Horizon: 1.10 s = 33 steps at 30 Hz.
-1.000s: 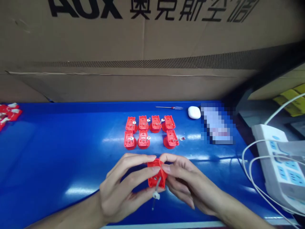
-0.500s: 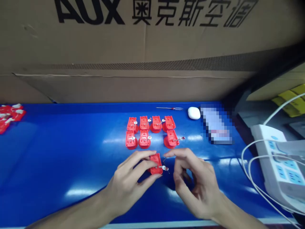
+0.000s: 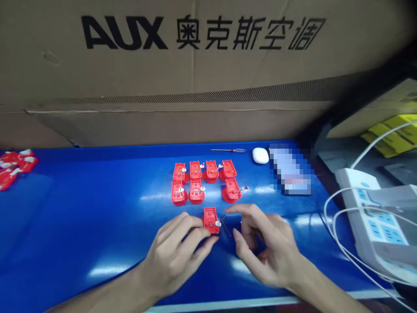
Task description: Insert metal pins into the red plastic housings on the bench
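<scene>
Left hand (image 3: 176, 254) is reaching in from lower left, its fingers (image 3: 195, 228) curled together and clamping the side of a blocky red plastic housing with a metal clip (image 3: 210, 221), which is sitting just below the rows of matching red housings (image 3: 205, 182). Right hand (image 3: 267, 248) is hovering just beside it, fingers (image 3: 247, 209) spread apart, touching nothing.

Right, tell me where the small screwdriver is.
In the head view, the small screwdriver lies along the blue bench's far edge, behind the red parts, left of the white case.
</scene>
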Each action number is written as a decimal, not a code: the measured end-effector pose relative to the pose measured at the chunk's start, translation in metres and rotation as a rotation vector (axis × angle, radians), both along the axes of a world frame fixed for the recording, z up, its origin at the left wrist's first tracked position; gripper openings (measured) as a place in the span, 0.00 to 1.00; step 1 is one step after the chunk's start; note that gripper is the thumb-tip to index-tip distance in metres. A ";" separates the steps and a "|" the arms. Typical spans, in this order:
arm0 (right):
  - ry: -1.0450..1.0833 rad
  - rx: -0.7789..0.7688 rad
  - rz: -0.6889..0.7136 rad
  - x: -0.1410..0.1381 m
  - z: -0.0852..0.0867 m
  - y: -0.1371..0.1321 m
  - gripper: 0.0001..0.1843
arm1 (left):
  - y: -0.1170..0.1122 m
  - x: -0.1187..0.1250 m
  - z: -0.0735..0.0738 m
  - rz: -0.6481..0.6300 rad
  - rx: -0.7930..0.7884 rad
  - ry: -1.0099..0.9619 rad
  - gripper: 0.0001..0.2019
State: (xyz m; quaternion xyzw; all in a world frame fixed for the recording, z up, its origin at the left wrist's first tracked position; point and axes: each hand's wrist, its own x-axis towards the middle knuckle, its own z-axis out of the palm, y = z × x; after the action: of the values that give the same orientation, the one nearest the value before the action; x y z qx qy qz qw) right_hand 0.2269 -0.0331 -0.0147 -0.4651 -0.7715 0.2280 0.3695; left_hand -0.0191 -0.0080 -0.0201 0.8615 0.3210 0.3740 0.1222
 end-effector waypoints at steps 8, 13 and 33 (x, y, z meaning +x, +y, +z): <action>-0.020 0.098 -0.035 0.012 -0.016 -0.012 0.20 | 0.004 -0.002 -0.003 -0.048 0.159 0.153 0.14; -0.015 0.106 -0.032 0.012 -0.021 -0.011 0.19 | 0.014 0.007 -0.003 0.002 0.282 0.281 0.12; 0.002 0.120 -0.505 0.033 0.020 -0.005 0.10 | 0.041 0.022 -0.003 0.058 0.328 0.402 0.15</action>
State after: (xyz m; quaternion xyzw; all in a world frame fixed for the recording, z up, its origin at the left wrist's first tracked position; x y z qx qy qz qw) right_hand 0.2598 -0.0378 0.0051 -0.6199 -0.6427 0.0830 0.4426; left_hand 0.0026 0.0333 -0.0229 0.9173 0.2983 0.2457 -0.0961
